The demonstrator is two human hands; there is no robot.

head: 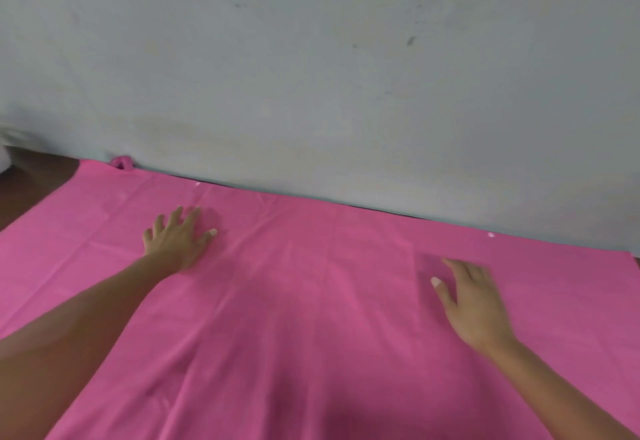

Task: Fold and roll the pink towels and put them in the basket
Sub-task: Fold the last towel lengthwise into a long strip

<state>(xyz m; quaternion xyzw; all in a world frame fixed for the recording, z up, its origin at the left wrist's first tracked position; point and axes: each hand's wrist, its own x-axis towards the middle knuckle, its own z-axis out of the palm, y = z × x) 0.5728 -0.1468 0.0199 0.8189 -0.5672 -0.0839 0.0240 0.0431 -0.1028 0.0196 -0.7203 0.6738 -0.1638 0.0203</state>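
I'm looking down at one pink towel [311,301] spread wide and flat across the surface, its far edge running along the grey wall [311,59]. My left hand [178,240] lies palm down on the towel's far left part, fingers spread and straight, gripping nothing. My right hand [472,304] rests flat on the right side, fingers relaxed and extended, also holding nothing. Creases run through the cloth between the two hands. A small pink bunch [121,162] sits at the far left corner against the wall. Dark brown surface [31,183] shows at the left.
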